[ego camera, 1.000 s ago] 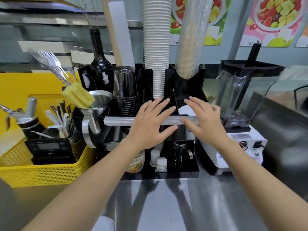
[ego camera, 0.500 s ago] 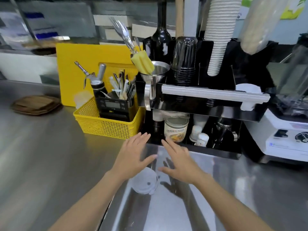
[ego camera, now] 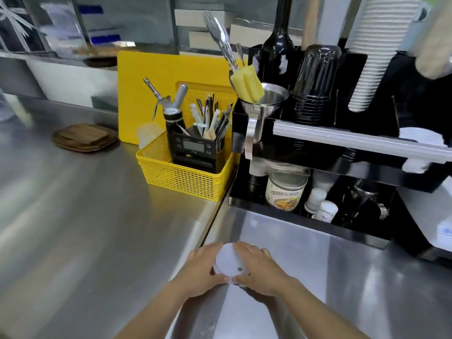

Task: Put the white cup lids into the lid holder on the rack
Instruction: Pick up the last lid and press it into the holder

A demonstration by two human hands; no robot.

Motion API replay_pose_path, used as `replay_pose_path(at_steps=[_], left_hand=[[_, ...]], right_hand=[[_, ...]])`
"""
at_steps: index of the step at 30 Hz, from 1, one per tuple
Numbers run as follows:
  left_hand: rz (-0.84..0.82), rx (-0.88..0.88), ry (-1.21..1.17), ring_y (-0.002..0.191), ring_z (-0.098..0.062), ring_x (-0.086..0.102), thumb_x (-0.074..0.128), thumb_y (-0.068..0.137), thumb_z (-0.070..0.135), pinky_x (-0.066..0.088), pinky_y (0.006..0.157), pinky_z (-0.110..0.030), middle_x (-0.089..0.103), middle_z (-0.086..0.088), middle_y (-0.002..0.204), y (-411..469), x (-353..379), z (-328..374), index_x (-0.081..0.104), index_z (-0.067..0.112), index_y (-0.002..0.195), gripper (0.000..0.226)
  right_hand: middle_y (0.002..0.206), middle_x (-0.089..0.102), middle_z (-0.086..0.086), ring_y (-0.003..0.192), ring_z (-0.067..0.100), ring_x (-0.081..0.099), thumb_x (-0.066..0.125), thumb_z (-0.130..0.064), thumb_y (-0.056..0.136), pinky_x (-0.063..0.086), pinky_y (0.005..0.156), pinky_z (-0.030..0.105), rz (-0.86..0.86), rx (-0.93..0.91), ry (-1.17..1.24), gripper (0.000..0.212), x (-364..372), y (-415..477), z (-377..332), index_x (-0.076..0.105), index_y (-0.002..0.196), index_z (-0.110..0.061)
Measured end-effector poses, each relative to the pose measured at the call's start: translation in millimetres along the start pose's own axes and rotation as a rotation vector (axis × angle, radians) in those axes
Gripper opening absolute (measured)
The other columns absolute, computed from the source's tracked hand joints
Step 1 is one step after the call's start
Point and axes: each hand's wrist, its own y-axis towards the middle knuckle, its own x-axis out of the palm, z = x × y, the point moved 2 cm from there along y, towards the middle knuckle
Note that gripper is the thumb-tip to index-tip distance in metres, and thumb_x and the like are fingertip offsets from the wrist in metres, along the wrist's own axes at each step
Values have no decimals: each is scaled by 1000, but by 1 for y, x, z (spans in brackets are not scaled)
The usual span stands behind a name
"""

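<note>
1. A second ago both hands were up at the black rack [ego camera: 305,165], by its silver bar [ego camera: 354,139]. Now they are down low on the shiny desk [ego camera: 85,228], near the front edge.
2. Half a second ago the hands were open and just above the white lids [ego camera: 230,263]. Now they have closed in on them.
3. The left hand [ego camera: 199,271] cups the left side of the lids and the right hand [ego camera: 259,269] cups the right side. Both are pressed on the lids, with the thumbs meeting at the near edge.
4. The lids sit on the desk between the two hands. It looks like a small stack, but I cannot tell how many there are.
5. Up on the rack, at the right end, some white lids [ego camera: 420,137] already lie in the holder.
6. So I think the hands came back for more lids. The next job is likely to lift them and carry them up and right to the holder.
7. The lids are thin and light, so a loose hold could let some slip.
</note>
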Motion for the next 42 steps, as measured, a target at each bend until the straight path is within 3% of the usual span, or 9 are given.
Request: replay_pose_path(at_steps=[5,15,19,23,27,31,35,40,42], left_hand=[[42,23,-137,112,-7,35,69,77,39,23,90,-19,33,39,107,0,-8,16,25,56,113,59],[215,218,-310,124,-5,33,73,71,45,29,104,-31,44,19,133,38,-71,105,38,38,132,71],[215,391,-297,122,-2,35,72,75,39,26,100,-20,44,16,133,61,-94,163,41,33,133,66],[209,582,-253,119,3,36,70,78,33,23,95,1,47,7,137,86,-108,221,45,24,131,59],[223,728,-216,127,-9,40,67,81,32,29,109,-25,47,0,140,116,-110,273,50,19,127,50],[272,802,-138,130,-19,40,65,84,27,29,111,-46,49,-9,139,146,-110,315,52,13,124,44],[265,803,-44,132,-22,37,58,88,30,25,112,-44,45,-9,142,174,-110,337,49,15,128,44],[273,766,138,131,-20,35,51,92,33,14,109,-33,47,-2,139,204,-104,349,46,17,129,41],[268,755,175,134,-18,29,49,92,32,11,108,-31,47,-2,138,213,-102,350,43,18,131,42]], right_hand=[[139,36,-1,124,21,29,64,-40,75,25,101,30,112,10,99,71,-9,-2,11,29,136,-25],[122,37,-14,118,11,29,66,-49,62,27,101,29,601,-45,330,73,-115,-50,23,38,127,-34],[121,40,-18,116,0,28,61,-57,63,22,97,17,768,-61,270,68,-164,-82,36,38,124,-38],[124,41,-13,117,6,32,61,-56,65,25,100,26,894,-25,215,66,-207,-113,57,39,123,-36],[121,42,-14,116,8,34,60,-59,62,26,98,24,1017,32,149,74,-249,-141,79,43,126,-25],[124,43,-6,117,11,34,66,-53,64,28,99,28,1034,100,98,74,-283,-154,103,43,126,-21],[119,39,-10,113,5,28,64,-50,67,15,94,24,999,193,-2,71,-311,-152,122,44,128,-20],[125,41,-3,125,14,29,69,-43,73,16,103,33,934,323,-43,58,-330,-135,151,48,124,-26],[117,39,-5,124,14,31,69,-46,71,14,96,30,901,365,-90,56,-333,-129,161,50,120,-27]])
